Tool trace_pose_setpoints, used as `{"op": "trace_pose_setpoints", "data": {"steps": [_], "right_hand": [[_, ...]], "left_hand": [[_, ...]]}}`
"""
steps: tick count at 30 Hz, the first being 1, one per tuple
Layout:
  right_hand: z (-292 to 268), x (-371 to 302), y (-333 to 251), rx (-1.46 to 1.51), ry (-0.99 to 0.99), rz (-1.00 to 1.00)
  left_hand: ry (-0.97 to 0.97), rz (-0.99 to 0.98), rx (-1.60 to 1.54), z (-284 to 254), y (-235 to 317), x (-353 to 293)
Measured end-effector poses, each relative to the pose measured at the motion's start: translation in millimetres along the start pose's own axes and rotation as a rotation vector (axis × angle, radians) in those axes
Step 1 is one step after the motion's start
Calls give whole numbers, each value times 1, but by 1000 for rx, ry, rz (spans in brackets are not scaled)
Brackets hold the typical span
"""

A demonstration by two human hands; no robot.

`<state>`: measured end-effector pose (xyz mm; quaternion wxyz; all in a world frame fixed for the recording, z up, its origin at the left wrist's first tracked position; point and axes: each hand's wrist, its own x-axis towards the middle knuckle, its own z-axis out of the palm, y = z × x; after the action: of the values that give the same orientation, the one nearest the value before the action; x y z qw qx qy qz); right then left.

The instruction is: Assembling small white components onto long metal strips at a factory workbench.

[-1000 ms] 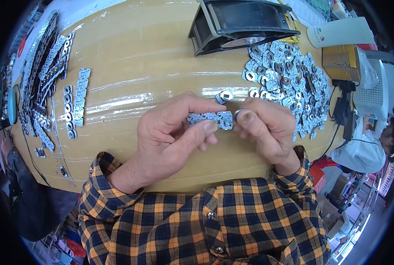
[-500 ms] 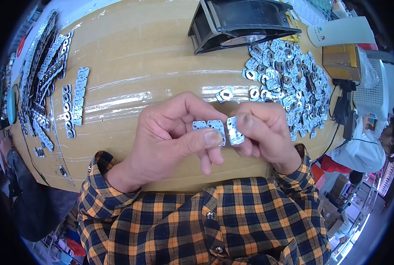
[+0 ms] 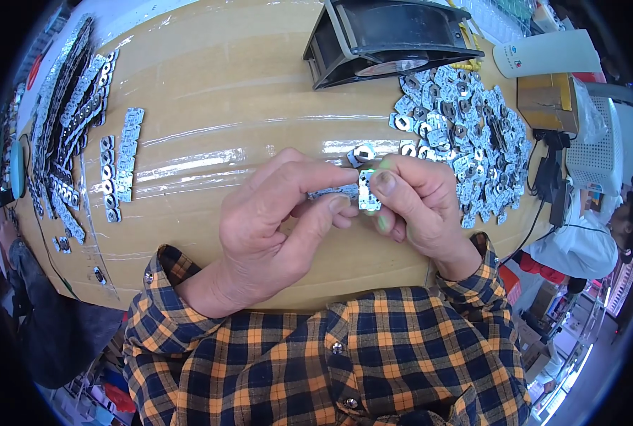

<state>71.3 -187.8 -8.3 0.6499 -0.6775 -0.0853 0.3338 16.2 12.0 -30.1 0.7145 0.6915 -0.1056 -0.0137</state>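
Over the middle of the table, my left hand (image 3: 270, 220) pinches a short strip of small circuit boards (image 3: 331, 191) between thumb and fingers. The strip is tilted so that mostly its edge shows, and the fingers cover part of it. Close beside it, my right hand (image 3: 419, 202) grips a single small circuit board (image 3: 368, 190) between thumb and fingers, its pale face with dark dots turned up. Whether this board touches the strip is hard to tell. Just beyond my hands lies a loose board with a round part (image 3: 363, 153).
A heap of loose small boards (image 3: 466, 128) covers the right of the table. A black fan (image 3: 402, 32) stands at the back, near a white cup (image 3: 547, 53) and a cardboard box (image 3: 544, 99). Board strips (image 3: 128, 153) lie at left beside a stack (image 3: 64, 99). Other people sit at both sides.
The strip in my left hand has tipped from face-up to nearly edge-on. My right hand has moved slightly up and left with its board, which has turned a little.
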Motion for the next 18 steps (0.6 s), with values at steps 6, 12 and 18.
{"op": "trace_pose_setpoints", "data": {"steps": [6, 12, 18], "right_hand": [[16, -5, 3, -143, -173, -124], [4, -1, 3, 96, 99, -14], [6, 1, 0, 29, 84, 10]], "left_hand": [[291, -150, -168, 8, -5, 4], [271, -36, -40, 7, -6, 0], [169, 133, 60, 3, -6, 2]]}}
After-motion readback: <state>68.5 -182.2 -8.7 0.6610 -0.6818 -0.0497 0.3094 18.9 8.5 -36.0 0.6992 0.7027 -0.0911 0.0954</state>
